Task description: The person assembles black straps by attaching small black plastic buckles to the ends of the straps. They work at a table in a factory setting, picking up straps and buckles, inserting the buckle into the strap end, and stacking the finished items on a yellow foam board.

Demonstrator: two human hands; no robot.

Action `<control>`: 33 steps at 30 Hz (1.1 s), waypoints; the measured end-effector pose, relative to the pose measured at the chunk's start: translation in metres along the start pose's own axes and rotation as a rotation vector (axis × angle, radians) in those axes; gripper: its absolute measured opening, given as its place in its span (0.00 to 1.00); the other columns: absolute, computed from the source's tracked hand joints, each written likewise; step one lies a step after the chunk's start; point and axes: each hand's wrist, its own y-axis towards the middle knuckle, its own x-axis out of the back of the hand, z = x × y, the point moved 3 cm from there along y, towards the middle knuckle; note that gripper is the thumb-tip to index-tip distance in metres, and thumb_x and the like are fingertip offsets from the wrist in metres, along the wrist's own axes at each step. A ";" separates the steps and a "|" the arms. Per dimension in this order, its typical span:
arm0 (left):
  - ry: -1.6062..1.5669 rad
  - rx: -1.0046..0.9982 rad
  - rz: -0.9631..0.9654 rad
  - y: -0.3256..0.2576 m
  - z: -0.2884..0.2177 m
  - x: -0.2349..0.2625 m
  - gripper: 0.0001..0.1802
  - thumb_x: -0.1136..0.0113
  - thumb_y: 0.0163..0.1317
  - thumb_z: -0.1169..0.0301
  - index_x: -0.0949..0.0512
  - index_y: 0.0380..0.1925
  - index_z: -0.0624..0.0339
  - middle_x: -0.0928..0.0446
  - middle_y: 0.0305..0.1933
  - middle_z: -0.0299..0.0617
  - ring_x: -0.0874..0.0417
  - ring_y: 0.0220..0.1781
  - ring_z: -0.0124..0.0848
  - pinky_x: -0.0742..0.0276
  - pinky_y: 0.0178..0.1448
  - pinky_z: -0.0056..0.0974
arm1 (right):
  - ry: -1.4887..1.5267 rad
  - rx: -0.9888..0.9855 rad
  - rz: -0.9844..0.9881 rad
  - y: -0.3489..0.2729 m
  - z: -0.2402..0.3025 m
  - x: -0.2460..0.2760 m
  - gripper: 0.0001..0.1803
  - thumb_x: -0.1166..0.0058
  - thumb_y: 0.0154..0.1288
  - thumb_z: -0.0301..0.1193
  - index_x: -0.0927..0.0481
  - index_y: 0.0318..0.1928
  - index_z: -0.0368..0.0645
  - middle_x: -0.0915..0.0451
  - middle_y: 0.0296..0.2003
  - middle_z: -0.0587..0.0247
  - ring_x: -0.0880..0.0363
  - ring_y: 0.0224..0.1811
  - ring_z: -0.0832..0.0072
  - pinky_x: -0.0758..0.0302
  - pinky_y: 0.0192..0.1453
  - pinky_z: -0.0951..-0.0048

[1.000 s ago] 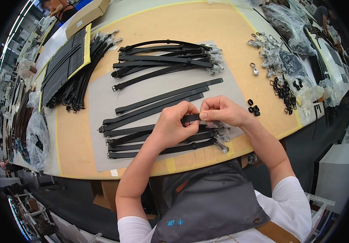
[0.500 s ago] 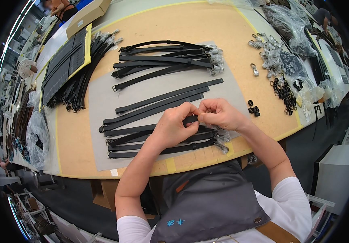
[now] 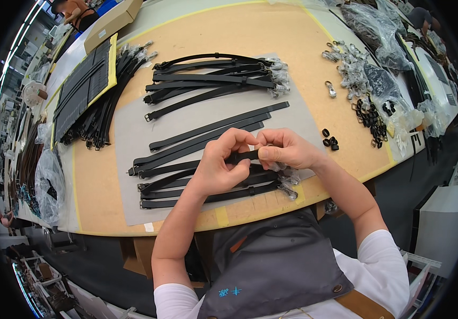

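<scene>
A black strap lies across the space between my hands, its buckled end resting on the grey sheet to the left. My right hand pinches the strap's other end between thumb and fingers, with a clear plastic-wrapped piece just below. Around the strap curves my left hand, thumb and forefinger apart; its other fingers are partly hidden. Beneath both hands lie more black straps, some with plastic-wrapped metal clasps at their right ends. Several plain straps lie just beyond.
Farther off sits a group of finished-looking straps. Several black loops lie to the right, near a pile of wrapped snap hooks and black rings. At left, a rack-like black board covers bundled straps. A cardboard box stands beyond.
My left thumb and forefinger have parted from their pinch on the strap, widening the gap between them. My right hand keeps its hold. The view has shifted slightly.
</scene>
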 end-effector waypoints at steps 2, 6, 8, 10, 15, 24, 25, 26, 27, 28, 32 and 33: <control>0.036 0.048 0.008 -0.002 0.002 0.002 0.22 0.43 0.57 0.84 0.25 0.54 0.67 0.22 0.42 0.35 0.25 0.41 0.19 0.30 0.43 0.27 | -0.036 -0.074 0.040 -0.004 -0.001 0.006 0.14 0.39 0.79 0.37 0.20 0.36 0.42 0.25 0.30 0.77 0.32 0.32 0.88 0.32 0.38 0.80; 0.016 0.107 0.092 0.003 0.001 -0.002 0.22 0.42 0.57 0.84 0.26 0.53 0.67 0.22 0.42 0.34 0.25 0.41 0.19 0.29 0.44 0.27 | -0.310 0.110 0.019 -0.002 -0.012 0.002 0.12 0.41 0.78 0.34 0.20 0.38 0.38 0.25 0.30 0.78 0.34 0.32 0.88 0.33 0.37 0.78; -0.015 0.073 0.114 0.003 0.010 -0.005 0.21 0.42 0.57 0.84 0.26 0.53 0.66 0.22 0.42 0.34 0.25 0.40 0.19 0.27 0.45 0.26 | -0.366 0.208 -0.032 0.000 -0.005 -0.010 0.13 0.40 0.76 0.33 0.22 0.35 0.36 0.28 0.27 0.76 0.36 0.31 0.86 0.35 0.34 0.75; -0.102 0.148 0.140 0.002 0.016 -0.002 0.19 0.41 0.60 0.83 0.26 0.53 0.66 0.21 0.43 0.35 0.22 0.42 0.19 0.24 0.48 0.27 | -0.439 0.098 -0.047 -0.003 -0.004 -0.007 0.14 0.39 0.75 0.34 0.22 0.34 0.36 0.27 0.26 0.74 0.35 0.31 0.86 0.33 0.35 0.74; -0.029 0.303 0.192 0.003 0.025 0.004 0.08 0.38 0.70 0.78 0.21 0.46 0.67 0.19 0.43 0.38 0.20 0.42 0.23 0.22 0.47 0.31 | -0.556 0.018 -0.079 -0.006 0.009 0.026 0.12 0.38 0.77 0.36 0.17 0.39 0.40 0.21 0.30 0.76 0.29 0.34 0.86 0.30 0.39 0.76; 0.825 -0.052 -0.179 0.020 0.043 0.019 0.12 0.28 0.62 0.75 0.19 0.43 0.64 0.21 0.43 0.48 0.19 0.50 0.45 0.22 0.55 0.44 | -1.099 0.312 -0.531 0.001 -0.001 0.052 0.15 0.35 0.70 0.33 0.14 0.52 0.38 0.14 0.47 0.55 0.17 0.55 0.59 0.21 0.62 0.61; 0.787 -0.013 -0.180 0.022 0.046 0.021 0.12 0.28 0.61 0.75 0.20 0.42 0.65 0.21 0.43 0.48 0.20 0.49 0.46 0.23 0.57 0.45 | -1.040 0.305 -0.519 0.002 0.000 0.059 0.14 0.36 0.72 0.34 0.14 0.52 0.38 0.13 0.45 0.59 0.16 0.51 0.65 0.20 0.58 0.65; 0.807 -0.027 -0.192 0.022 0.048 0.022 0.12 0.28 0.61 0.75 0.20 0.42 0.65 0.21 0.43 0.48 0.21 0.49 0.46 0.24 0.57 0.45 | -0.944 0.248 -0.563 -0.003 0.007 0.066 0.15 0.36 0.72 0.34 0.14 0.52 0.38 0.12 0.44 0.59 0.16 0.49 0.67 0.20 0.57 0.66; 0.827 -0.041 -0.205 0.024 0.051 0.023 0.12 0.28 0.61 0.75 0.20 0.42 0.65 0.22 0.43 0.48 0.21 0.49 0.46 0.24 0.57 0.45 | -0.847 0.191 -0.605 -0.013 0.015 0.074 0.15 0.36 0.73 0.35 0.13 0.52 0.38 0.12 0.44 0.60 0.16 0.47 0.68 0.20 0.56 0.67; 0.845 -0.053 -0.220 0.025 0.053 0.024 0.12 0.28 0.61 0.75 0.20 0.42 0.65 0.22 0.43 0.48 0.21 0.49 0.46 0.24 0.57 0.45 | -0.750 0.134 -0.643 -0.024 0.021 0.082 0.15 0.37 0.73 0.35 0.13 0.52 0.38 0.12 0.43 0.61 0.16 0.45 0.70 0.20 0.55 0.68; 0.914 -0.059 -0.222 0.028 0.055 0.028 0.10 0.29 0.62 0.75 0.21 0.39 0.65 0.23 0.42 0.47 0.22 0.49 0.46 0.26 0.57 0.46 | -1.084 0.044 -0.795 -0.086 0.053 0.095 0.14 0.36 0.71 0.37 0.13 0.48 0.40 0.13 0.40 0.57 0.14 0.43 0.65 0.19 0.52 0.66; 0.916 -0.077 -0.227 0.028 0.056 0.029 0.10 0.29 0.63 0.75 0.21 0.39 0.65 0.22 0.41 0.48 0.22 0.47 0.45 0.25 0.55 0.46 | -1.234 0.048 -0.801 -0.102 0.051 0.092 0.14 0.36 0.71 0.37 0.13 0.47 0.40 0.14 0.39 0.58 0.15 0.42 0.64 0.19 0.52 0.65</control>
